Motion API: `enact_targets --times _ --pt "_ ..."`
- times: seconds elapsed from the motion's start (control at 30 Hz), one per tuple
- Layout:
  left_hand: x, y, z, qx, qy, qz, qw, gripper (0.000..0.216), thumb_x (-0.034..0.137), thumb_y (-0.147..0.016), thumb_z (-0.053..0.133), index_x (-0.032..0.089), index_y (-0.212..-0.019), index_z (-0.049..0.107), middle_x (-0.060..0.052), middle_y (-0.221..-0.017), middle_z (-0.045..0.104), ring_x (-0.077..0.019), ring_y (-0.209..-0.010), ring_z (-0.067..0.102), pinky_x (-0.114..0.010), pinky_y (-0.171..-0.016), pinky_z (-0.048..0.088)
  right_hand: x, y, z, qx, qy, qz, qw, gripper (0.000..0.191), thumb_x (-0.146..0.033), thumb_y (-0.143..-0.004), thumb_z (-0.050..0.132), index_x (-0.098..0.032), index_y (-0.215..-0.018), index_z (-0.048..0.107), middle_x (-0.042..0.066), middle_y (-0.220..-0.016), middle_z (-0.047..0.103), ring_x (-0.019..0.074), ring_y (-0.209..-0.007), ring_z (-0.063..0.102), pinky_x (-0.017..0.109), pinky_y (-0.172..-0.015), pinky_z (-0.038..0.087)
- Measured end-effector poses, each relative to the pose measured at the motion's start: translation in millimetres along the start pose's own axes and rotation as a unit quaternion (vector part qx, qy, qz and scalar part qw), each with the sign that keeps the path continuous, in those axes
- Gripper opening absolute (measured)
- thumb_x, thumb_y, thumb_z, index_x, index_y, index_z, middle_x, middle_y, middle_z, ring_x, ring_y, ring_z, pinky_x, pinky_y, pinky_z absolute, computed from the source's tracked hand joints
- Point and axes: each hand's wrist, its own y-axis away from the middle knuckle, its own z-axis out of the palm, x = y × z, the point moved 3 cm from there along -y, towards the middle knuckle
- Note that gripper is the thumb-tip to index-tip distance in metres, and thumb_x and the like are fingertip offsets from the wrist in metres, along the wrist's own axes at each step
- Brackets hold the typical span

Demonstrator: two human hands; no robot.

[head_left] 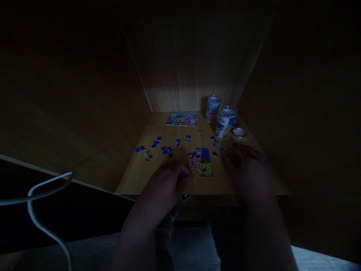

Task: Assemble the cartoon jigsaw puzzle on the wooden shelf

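Note:
A partly joined jigsaw puzzle with a yellow cartoon character and a pink one lies near the table's front edge. At its lower left, my left hand has thumb and fingers drawn together on a small yellowish puzzle piece; dim light blurs the contact. My right hand rests to the right of the puzzle, apart from it. Its fingers curl inward toward the thumb, and whatever they hold, if anything, cannot be made out. A loose brown puzzle piece lies between the puzzle and my right hand.
Several loose blue pieces are scattered at left and centre. Behind them lies a rectangular picture. Two clear-lidded printed cans and a round metal lid stand at back right. Wooden panels enclose the table; a white cable hangs lower left.

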Motion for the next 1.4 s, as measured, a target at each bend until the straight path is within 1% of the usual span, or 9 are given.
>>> enact_targets --times 0.2,0.43,0.57,0.77,0.9,1.03,1.2,1.4 --pt "-1.8 0.1 -0.1 0.006 -0.002 0.001 1.0 0.008 0.02 -0.103 0.067 0.025 -0.103 0.073 -0.003 -0.111 0.081 -0.0232 -0.106 0.075 -0.039 -0.094 0.057 -3.3 -0.2 -2.3 -0.002 0.005 0.001 1.0 0.031 -0.051 -0.103 0.066 -0.024 -0.101 0.081 0.013 -0.125 0.079 0.036 -0.117 0.07 0.054 -0.103 0.055" --pt "-1.5 -1.6 2.6 0.005 0.005 -0.001 1.0 0.014 0.015 -0.102 0.065 0.026 -0.105 0.074 -0.003 -0.113 0.081 -0.0228 -0.107 0.076 -0.04 -0.099 0.056 -1.4 0.0 -1.0 0.003 0.005 0.001 1.0 0.03 -0.051 -0.102 0.068 -0.025 -0.102 0.081 0.013 -0.122 0.079 0.0365 -0.116 0.069 0.054 -0.104 0.055" --pt "-1.0 -3.4 4.5 0.014 0.005 0.01 1.0 0.013 0.015 -0.102 0.066 0.025 -0.105 0.074 -0.003 -0.113 0.081 -0.0238 -0.107 0.075 -0.041 -0.097 0.057 -1.0 -0.2 -0.6 0.003 0.0 -0.007 1.0 0.03 -0.051 -0.102 0.067 -0.025 -0.103 0.082 0.013 -0.125 0.079 0.0365 -0.118 0.069 0.055 -0.105 0.054" --pt "0.8 -6.9 6.5 0.019 -0.004 0.009 1.0 0.011 0.015 -0.102 0.067 0.024 -0.103 0.073 -0.003 -0.11 0.08 -0.0236 -0.105 0.075 -0.04 -0.095 0.057 -2.2 -0.1 -1.8 0.003 -0.002 -0.005 1.0 0.032 -0.052 -0.103 0.065 -0.024 -0.103 0.082 0.013 -0.122 0.079 0.0359 -0.114 0.07 0.054 -0.102 0.055" --pt "2.4 -8.0 7.5 0.029 -0.013 0.017 0.999 0.011 0.015 -0.102 0.067 0.024 -0.104 0.073 -0.004 -0.112 0.08 -0.0238 -0.105 0.075 -0.04 -0.095 0.058 -0.9 -0.3 -1.0 0.005 -0.002 -0.008 1.0 0.034 -0.053 -0.103 0.064 -0.025 -0.104 0.082 0.014 -0.125 0.079 0.0365 -0.118 0.069 0.054 -0.104 0.054" --pt "4.5 -8.2 7.4 0.037 -0.011 0.029 0.999 0.013 0.013 -0.102 0.067 0.025 -0.104 0.073 -0.004 -0.113 0.08 -0.0232 -0.106 0.076 -0.04 -0.098 0.059 -0.5 -0.5 -0.5 0.004 0.004 -0.004 1.0 0.032 -0.052 -0.103 0.065 -0.024 -0.103 0.082 0.013 -0.124 0.079 0.0363 -0.117 0.069 0.053 -0.104 0.054" --pt "4.1 -8.9 8.2 0.036 -0.011 0.03 0.999 0.013 0.013 -0.102 0.068 0.025 -0.104 0.074 -0.004 -0.114 0.081 -0.0239 -0.107 0.076 -0.041 -0.099 0.059 -1.0 0.0 -0.9 -0.001 0.009 0.004 1.0 0.031 -0.052 -0.103 0.066 -0.024 -0.104 0.082 0.013 -0.126 0.078 0.0371 -0.119 0.068 0.054 -0.105 0.054" --pt "1.3 -8.4 9.3 0.046 0.009 0.031 0.998 0.014 0.013 -0.102 0.069 0.026 -0.103 0.074 -0.001 -0.11 0.081 -0.0219 -0.103 0.077 -0.037 -0.095 0.058 0.7 -0.6 0.6 -0.006 0.004 0.0 1.0 0.03 -0.05 -0.103 0.066 -0.025 -0.105 0.082 0.012 -0.125 0.078 0.0351 -0.119 0.068 0.052 -0.107 0.052"
